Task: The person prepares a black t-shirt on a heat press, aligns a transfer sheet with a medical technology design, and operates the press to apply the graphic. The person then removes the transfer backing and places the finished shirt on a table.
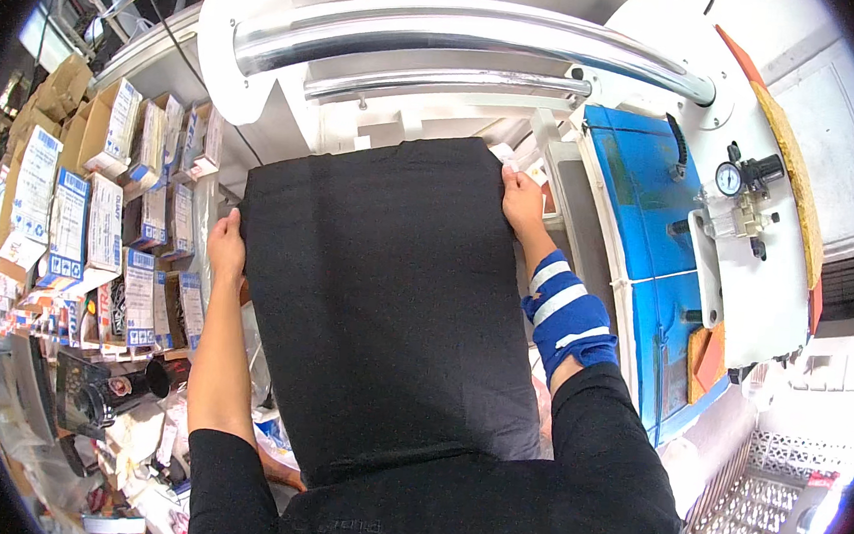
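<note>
A large, roughly rectangular black cloth (385, 294) is spread out flat in front of me, its lower end reaching my dark shirt. My left hand (226, 243) grips its left side near the upper corner, thumb pointing up. On the opposite side, my right hand (523, 199) is closed on the cloth's edge a little below the upper right corner. The fingers of both hands are partly hidden at the cloth's edges. A blue and white striped band (566, 308) covers my right forearm.
Beyond the cloth stands a white machine with a thick chrome roller (465, 44) and a thinner bar (451, 86). A blue panel (649, 244) and a pressure gauge (728, 177) are on the right. Cardboard boxes (105, 217) stack at left; a plastic crate (759, 504) sits lower right.
</note>
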`<state>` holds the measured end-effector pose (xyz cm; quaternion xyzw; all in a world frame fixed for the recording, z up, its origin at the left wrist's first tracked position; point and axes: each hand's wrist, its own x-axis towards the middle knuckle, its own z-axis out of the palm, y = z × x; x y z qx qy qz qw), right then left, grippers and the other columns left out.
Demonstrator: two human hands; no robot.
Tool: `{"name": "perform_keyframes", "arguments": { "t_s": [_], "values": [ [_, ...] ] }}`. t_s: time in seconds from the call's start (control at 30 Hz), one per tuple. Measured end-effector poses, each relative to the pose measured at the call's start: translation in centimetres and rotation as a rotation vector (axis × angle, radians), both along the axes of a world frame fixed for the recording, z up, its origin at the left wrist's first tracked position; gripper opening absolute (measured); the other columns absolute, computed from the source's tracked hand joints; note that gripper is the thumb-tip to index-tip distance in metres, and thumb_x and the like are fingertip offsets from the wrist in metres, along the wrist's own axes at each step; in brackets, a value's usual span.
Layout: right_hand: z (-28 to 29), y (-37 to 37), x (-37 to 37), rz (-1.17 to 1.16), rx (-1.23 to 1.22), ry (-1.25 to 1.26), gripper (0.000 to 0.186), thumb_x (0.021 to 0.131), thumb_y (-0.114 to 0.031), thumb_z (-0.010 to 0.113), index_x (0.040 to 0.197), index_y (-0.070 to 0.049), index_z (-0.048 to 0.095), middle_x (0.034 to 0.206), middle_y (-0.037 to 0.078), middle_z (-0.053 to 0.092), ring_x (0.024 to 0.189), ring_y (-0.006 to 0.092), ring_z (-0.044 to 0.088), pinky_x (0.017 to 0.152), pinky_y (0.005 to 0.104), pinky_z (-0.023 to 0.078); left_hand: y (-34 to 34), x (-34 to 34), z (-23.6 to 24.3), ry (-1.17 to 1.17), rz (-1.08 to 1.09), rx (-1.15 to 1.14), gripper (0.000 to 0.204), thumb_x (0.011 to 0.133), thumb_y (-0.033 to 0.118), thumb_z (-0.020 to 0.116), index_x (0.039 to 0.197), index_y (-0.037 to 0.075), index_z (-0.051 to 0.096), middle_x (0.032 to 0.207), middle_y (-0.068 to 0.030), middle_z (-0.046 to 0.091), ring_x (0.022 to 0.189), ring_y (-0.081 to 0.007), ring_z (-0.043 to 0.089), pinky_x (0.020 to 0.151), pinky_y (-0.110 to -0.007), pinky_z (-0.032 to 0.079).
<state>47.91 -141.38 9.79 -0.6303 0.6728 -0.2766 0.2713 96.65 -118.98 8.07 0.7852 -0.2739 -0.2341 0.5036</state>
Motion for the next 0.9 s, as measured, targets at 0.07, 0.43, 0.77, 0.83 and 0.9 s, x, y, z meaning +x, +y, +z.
{"name": "perform_keyframes", "arguments": {
  "t_s": [0.07,0.43,0.77,0.83,0.9],
  "values": [
    [1.3,0.6,1.1,-0.019,0.025,-0.021,0.048,0.102,-0.043,0.060,0.096,0.003,0.071,0.091,0.026,0.070,0.088,0.0416,0.068,0.082,0.0465,0.051,0.4,0.4,-0.4,0.062,0.036,-0.026,0.045,0.105,0.041,0.059,0.098,-0.002,0.071,0.083,-0.0035,0.068,0.076,-0.0147,0.058,0.073,-0.034,0.047],
    [6.9,3.3,4.7,0.015,-0.317,0.486,0.049,0.090,-0.045,0.073,0.114,-0.002,0.069,0.110,0.022,0.070,0.104,0.0409,0.066,0.092,0.0507,0.051,-3.1,-6.1,7.2,-0.752,-0.192,-0.084,0.030,0.098,0.025,0.061,0.117,0.003,0.069,0.120,-0.0182,0.068,0.116,-0.0401,0.061,0.100,-0.048,0.047],
    [7.4,11.0,9.6,0.493,-0.237,0.603,0.087,0.098,-0.070,0.044,0.160,-0.009,0.034,0.167,0.020,0.027,0.157,0.0410,0.016,0.125,0.0607,0.010,-1.4,-14.0,10.0,-0.969,-0.585,0.180,0.064,0.098,0.038,0.064,0.153,0.010,0.047,0.161,-0.0196,0.038,0.151,-0.0420,0.031,0.124,-0.059,0.018],
    [7.9,16.2,6.3,0.554,-0.252,0.571,0.087,0.098,-0.065,0.049,0.158,-0.005,0.035,0.167,0.023,0.025,0.156,0.0435,0.016,0.125,0.0597,0.011,4.9,-15.1,11.0,-0.953,-0.706,0.142,0.068,0.096,0.038,0.065,0.154,0.009,0.044,0.163,-0.0219,0.034,0.152,-0.0441,0.028,0.124,-0.061,0.017],
    [9.8,24.5,1.7,0.591,-0.142,0.558,0.085,0.098,-0.059,0.055,0.157,-0.001,0.035,0.166,0.026,0.023,0.155,0.0457,0.016,0.125,0.0585,0.013,14.4,-17.6,11.9,-0.879,-0.774,0.261,0.073,0.094,0.040,0.068,0.155,0.009,0.043,0.165,-0.0232,0.030,0.153,-0.0468,0.023,0.123,-0.063,0.017]
  ]
}}
